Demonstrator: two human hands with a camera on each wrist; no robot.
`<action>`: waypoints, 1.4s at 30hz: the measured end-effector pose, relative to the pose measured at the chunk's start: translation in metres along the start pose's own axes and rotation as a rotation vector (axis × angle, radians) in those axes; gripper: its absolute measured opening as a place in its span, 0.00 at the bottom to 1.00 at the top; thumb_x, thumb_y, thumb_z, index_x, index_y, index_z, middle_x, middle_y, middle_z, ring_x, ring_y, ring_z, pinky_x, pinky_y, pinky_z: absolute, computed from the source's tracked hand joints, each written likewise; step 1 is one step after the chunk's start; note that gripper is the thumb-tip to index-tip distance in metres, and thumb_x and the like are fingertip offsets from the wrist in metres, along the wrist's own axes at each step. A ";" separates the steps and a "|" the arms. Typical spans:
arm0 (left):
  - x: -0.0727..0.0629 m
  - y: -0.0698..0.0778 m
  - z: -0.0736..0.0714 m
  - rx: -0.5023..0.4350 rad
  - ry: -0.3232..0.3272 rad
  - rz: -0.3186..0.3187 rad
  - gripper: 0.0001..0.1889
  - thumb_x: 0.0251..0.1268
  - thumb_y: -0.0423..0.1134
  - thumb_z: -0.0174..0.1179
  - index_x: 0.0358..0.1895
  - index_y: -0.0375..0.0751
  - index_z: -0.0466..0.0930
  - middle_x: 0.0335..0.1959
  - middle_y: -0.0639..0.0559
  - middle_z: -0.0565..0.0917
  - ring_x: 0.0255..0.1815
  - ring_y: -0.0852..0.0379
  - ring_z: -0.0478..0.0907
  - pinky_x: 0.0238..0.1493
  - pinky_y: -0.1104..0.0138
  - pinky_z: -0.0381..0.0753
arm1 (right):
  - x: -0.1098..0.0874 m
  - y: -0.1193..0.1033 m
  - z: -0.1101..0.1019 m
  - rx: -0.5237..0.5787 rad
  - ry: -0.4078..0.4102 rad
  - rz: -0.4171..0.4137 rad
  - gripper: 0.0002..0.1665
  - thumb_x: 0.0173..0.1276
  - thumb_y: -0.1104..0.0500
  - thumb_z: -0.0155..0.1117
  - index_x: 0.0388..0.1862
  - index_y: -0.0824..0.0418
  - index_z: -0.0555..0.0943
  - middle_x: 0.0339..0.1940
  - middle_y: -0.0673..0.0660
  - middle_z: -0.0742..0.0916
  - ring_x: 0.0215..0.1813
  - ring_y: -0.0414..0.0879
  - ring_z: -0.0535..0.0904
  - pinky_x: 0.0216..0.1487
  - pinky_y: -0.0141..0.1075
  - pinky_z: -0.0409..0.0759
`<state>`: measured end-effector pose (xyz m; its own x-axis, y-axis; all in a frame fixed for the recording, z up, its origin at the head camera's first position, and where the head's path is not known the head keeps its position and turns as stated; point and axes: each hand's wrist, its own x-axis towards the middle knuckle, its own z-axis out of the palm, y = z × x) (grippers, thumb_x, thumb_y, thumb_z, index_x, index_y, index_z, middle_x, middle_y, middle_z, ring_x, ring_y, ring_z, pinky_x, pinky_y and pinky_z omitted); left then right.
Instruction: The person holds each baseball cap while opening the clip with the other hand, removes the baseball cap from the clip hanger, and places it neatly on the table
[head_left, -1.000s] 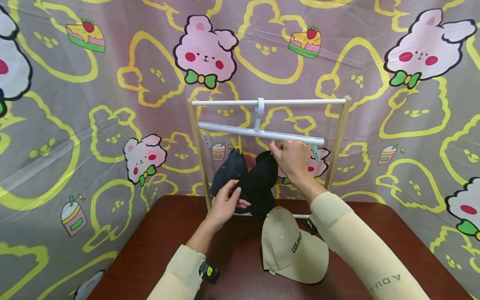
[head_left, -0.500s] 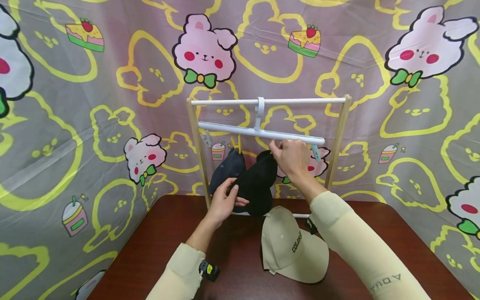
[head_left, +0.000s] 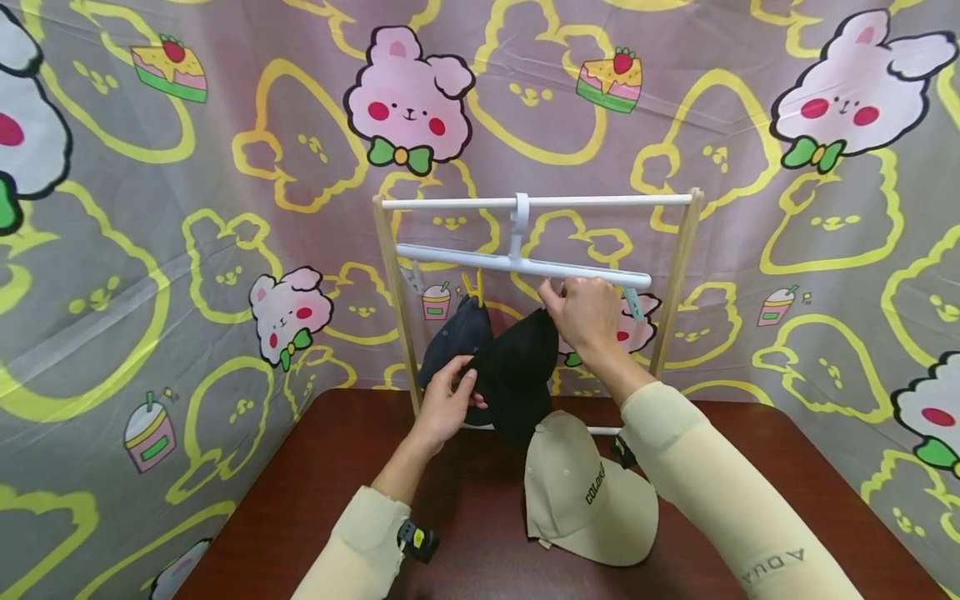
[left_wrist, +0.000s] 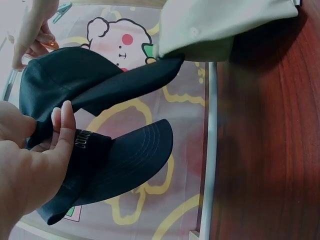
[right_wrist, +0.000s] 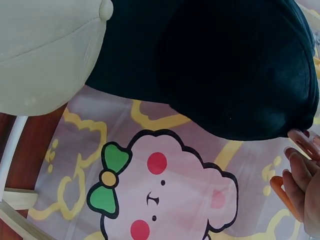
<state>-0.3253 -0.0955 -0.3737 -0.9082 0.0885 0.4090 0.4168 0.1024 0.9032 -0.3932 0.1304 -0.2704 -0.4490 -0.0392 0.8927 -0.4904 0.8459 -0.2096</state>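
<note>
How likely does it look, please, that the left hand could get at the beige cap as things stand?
Probably not without first letting go: the left hand holds the black cap, though the beige cap lies nearby on the table, its near side uncovered.

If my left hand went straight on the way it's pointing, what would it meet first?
Your left hand would first meet the black fabric baseball cap, which it's pinching by the edge; what comes beyond is uncertain, since depth there is unclear.
</note>
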 end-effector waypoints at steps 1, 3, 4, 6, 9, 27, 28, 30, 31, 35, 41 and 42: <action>0.000 0.000 0.000 0.000 -0.002 -0.001 0.13 0.81 0.32 0.50 0.60 0.33 0.78 0.37 0.34 0.80 0.31 0.41 0.84 0.42 0.44 0.87 | 0.000 0.000 0.000 0.003 0.001 0.002 0.36 0.71 0.51 0.65 0.04 0.60 0.66 0.06 0.53 0.65 0.10 0.50 0.60 0.14 0.39 0.52; -0.002 0.000 0.000 0.009 -0.008 -0.002 0.13 0.81 0.32 0.50 0.61 0.33 0.77 0.37 0.34 0.80 0.32 0.39 0.84 0.43 0.46 0.88 | -0.001 0.000 0.000 0.013 -0.001 0.008 0.36 0.71 0.51 0.65 0.04 0.60 0.66 0.06 0.53 0.64 0.10 0.49 0.59 0.14 0.39 0.51; -0.002 0.001 0.000 0.011 -0.010 -0.003 0.14 0.81 0.32 0.49 0.61 0.32 0.76 0.38 0.34 0.80 0.32 0.38 0.84 0.42 0.47 0.88 | -0.001 0.000 0.000 0.017 -0.003 0.011 0.36 0.71 0.52 0.66 0.04 0.60 0.66 0.06 0.53 0.64 0.10 0.49 0.59 0.14 0.39 0.51; -0.003 0.001 0.000 0.016 -0.011 -0.012 0.14 0.81 0.31 0.49 0.62 0.32 0.76 0.38 0.34 0.80 0.32 0.39 0.85 0.42 0.48 0.88 | -0.002 0.000 0.000 0.026 -0.006 0.018 0.36 0.71 0.52 0.66 0.04 0.61 0.66 0.06 0.53 0.64 0.10 0.49 0.59 0.14 0.39 0.52; -0.004 0.001 -0.001 0.017 -0.013 -0.014 0.14 0.81 0.31 0.49 0.61 0.33 0.77 0.38 0.34 0.80 0.32 0.41 0.84 0.42 0.50 0.89 | -0.003 -0.001 0.000 0.033 -0.014 0.023 0.35 0.71 0.52 0.65 0.04 0.61 0.66 0.06 0.53 0.65 0.10 0.49 0.58 0.13 0.39 0.51; -0.006 -0.001 -0.005 -0.005 -0.017 0.009 0.12 0.81 0.29 0.48 0.59 0.31 0.77 0.42 0.33 0.80 0.32 0.43 0.82 0.41 0.54 0.89 | -0.002 -0.004 -0.003 0.042 -0.033 0.005 0.35 0.72 0.52 0.64 0.04 0.60 0.69 0.05 0.52 0.66 0.10 0.48 0.59 0.13 0.38 0.50; -0.006 -0.001 -0.005 -0.006 -0.018 0.010 0.13 0.81 0.29 0.48 0.59 0.31 0.77 0.42 0.33 0.80 0.32 0.43 0.82 0.41 0.54 0.89 | -0.002 -0.004 -0.003 0.041 -0.033 0.006 0.35 0.72 0.52 0.64 0.04 0.60 0.69 0.05 0.52 0.66 0.10 0.48 0.59 0.13 0.38 0.50; -0.006 0.000 -0.005 -0.013 -0.020 0.004 0.13 0.81 0.29 0.48 0.59 0.31 0.77 0.43 0.33 0.80 0.32 0.44 0.82 0.42 0.53 0.89 | -0.002 -0.005 -0.002 0.040 -0.032 0.005 0.35 0.72 0.53 0.65 0.04 0.60 0.69 0.05 0.52 0.66 0.10 0.48 0.59 0.14 0.38 0.50; -0.007 0.000 -0.005 -0.016 -0.019 0.002 0.13 0.81 0.29 0.48 0.59 0.31 0.77 0.43 0.33 0.80 0.32 0.44 0.82 0.42 0.52 0.89 | -0.002 -0.005 -0.002 0.041 -0.033 0.005 0.34 0.72 0.53 0.65 0.04 0.60 0.70 0.05 0.52 0.66 0.10 0.48 0.59 0.14 0.38 0.50; -0.007 0.000 -0.006 -0.017 -0.023 -0.001 0.13 0.81 0.29 0.48 0.60 0.31 0.77 0.44 0.33 0.81 0.32 0.45 0.82 0.43 0.51 0.89 | -0.002 -0.004 -0.001 0.053 -0.033 0.002 0.33 0.72 0.53 0.65 0.05 0.61 0.71 0.05 0.52 0.67 0.10 0.48 0.60 0.14 0.38 0.51; -0.006 -0.001 -0.007 0.004 -0.035 -0.012 0.14 0.82 0.29 0.47 0.63 0.32 0.75 0.45 0.34 0.80 0.33 0.48 0.81 0.43 0.54 0.89 | -0.002 -0.004 -0.001 0.074 -0.029 -0.005 0.33 0.72 0.54 0.64 0.05 0.61 0.72 0.05 0.53 0.68 0.10 0.48 0.61 0.13 0.38 0.53; -0.007 -0.001 -0.008 0.004 -0.034 -0.020 0.14 0.82 0.29 0.48 0.63 0.32 0.75 0.45 0.35 0.79 0.33 0.48 0.81 0.43 0.55 0.89 | -0.002 -0.003 0.000 0.073 -0.028 -0.007 0.33 0.72 0.54 0.64 0.05 0.61 0.72 0.05 0.52 0.69 0.10 0.48 0.61 0.13 0.38 0.53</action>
<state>-0.3199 -0.1039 -0.3768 -0.9146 0.1202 0.3860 0.3986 0.1084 0.9107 -0.3904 0.1277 -0.2711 -0.4659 -0.0611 0.8827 -0.5467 0.8043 -0.2328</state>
